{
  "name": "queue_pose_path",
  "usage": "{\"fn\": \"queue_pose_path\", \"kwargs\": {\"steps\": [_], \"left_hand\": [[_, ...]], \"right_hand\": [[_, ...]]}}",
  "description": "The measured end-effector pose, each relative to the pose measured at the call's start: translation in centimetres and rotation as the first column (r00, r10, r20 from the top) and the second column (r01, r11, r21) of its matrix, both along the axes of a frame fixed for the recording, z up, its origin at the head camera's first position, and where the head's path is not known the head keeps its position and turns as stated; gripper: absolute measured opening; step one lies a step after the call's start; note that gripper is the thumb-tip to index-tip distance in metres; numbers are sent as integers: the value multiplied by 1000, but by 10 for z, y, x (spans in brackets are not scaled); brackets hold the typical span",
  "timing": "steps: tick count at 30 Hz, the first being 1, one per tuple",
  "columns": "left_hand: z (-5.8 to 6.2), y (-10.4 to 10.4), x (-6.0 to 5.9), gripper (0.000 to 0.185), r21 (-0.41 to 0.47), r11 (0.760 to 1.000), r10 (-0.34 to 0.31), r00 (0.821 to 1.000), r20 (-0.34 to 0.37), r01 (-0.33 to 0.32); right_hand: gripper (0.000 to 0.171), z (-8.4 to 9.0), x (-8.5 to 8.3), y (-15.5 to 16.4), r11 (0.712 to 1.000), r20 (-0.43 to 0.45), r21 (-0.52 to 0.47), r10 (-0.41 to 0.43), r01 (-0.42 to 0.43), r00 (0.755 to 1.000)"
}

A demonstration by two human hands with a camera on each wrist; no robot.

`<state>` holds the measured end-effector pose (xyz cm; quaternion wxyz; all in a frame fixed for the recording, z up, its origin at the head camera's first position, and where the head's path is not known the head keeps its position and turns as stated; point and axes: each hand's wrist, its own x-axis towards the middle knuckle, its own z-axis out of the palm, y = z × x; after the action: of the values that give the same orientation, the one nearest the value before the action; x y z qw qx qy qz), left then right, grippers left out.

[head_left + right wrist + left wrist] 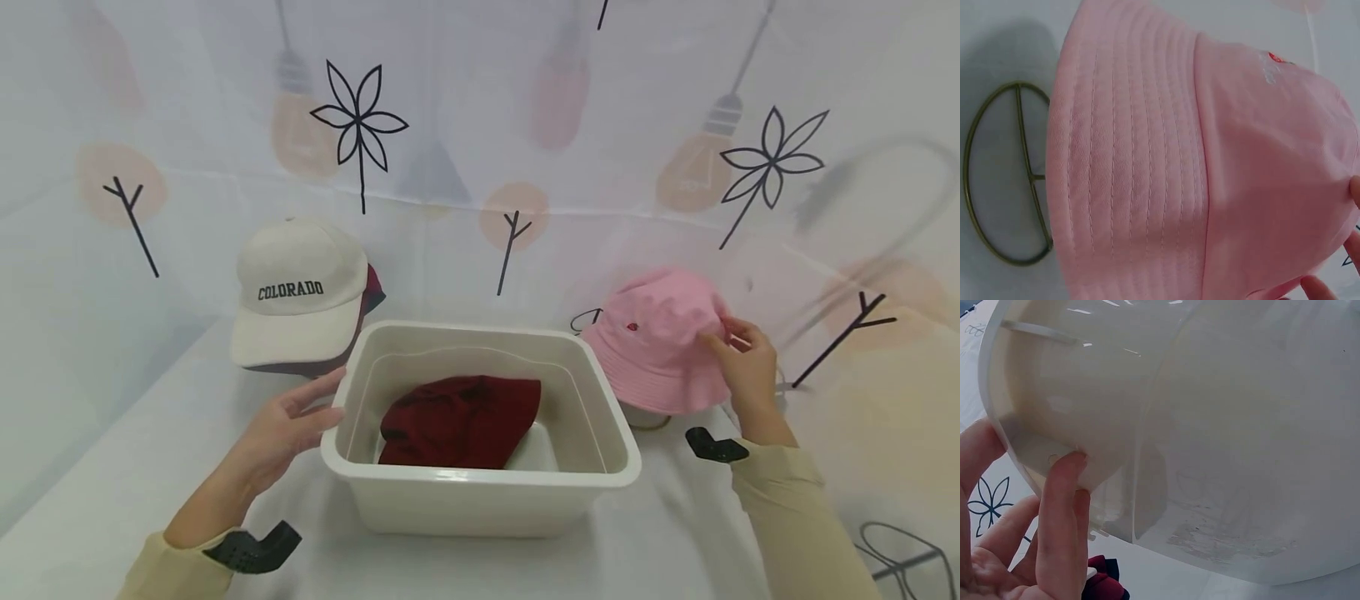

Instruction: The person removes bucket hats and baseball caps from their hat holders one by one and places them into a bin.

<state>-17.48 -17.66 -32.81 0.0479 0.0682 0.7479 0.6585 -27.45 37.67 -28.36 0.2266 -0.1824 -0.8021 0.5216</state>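
White tub [480, 492], pink hat [660, 342] gripped

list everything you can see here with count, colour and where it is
bin: 1, cream plastic, middle of the table, between the hands
dark red hat: 1, dark red, lying inside the bin
cap: 1, cream with COLORADO lettering, back left, on top of another dark item that is mostly hidden
bucket hat: 1, pink, right of the bin, sitting on a stand
wire stand: 1, brass-coloured, its base shows under the bucket hat
tablecloth: 1, white with printed bulbs, flowers and twigs, covers the table and the backdrop
wrist mounts: 2, black, one on each wrist
sleeves: 2, pale yellow, lower corners
left hand: 1, fingers straight, touching the bin's left rim
right hand: 1, pinching the crown of the bucket hat
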Motion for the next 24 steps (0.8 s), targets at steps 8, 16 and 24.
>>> {"fn": "queue_pose_path", "kwargs": {"steps": [8,16,24], "left_hand": [[0,1,1,66,-5,1000,8,1000,4,-8],[0,0,2,63,16,1000,-16,1000,-16,16],[2,1,2,65,14,1000,-2,1000,-5,2]], "right_hand": [[20,-2,1,8,985,0,-52,164,-164,986],[21,3,1,7,931,-66,-205,296,-303,953],[21,6,2,8,874,-174,-365,276,-322,945]]}}
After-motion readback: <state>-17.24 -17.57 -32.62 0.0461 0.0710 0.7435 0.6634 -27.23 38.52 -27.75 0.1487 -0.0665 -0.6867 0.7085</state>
